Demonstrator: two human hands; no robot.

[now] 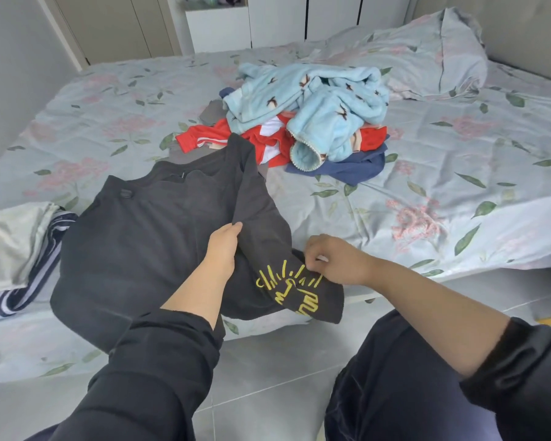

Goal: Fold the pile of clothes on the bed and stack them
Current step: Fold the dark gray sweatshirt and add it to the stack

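Clothes for folding, read left to right. At the far left edge of the bed [115, 100], a pale folded piece [12, 246] lies on a striped one [39, 272], apparently the start of the stack, kept near the person and apart from the unsorted heap. Just beside it the black top [134, 249] lies flat with its neckline toward the heap and its hem at the bed's near edge, a layout suited to folding the sides inward. The left hand [221, 249] pinches the top's right edge between thumb and fingers, lifting that flap off the sheet, probably to bring it across the body. The right hand [334, 261], fingers closed narrowly, grips the sleeve end with the yellow print [295, 289], which hangs over the bed's edge; likely it is being drawn straight before the fold. Farther back, mid-bed, the pile [303, 122] waits: a light blue fleece on top, red and navy pieces beneath. A pillow [427, 55] lies at the far right.
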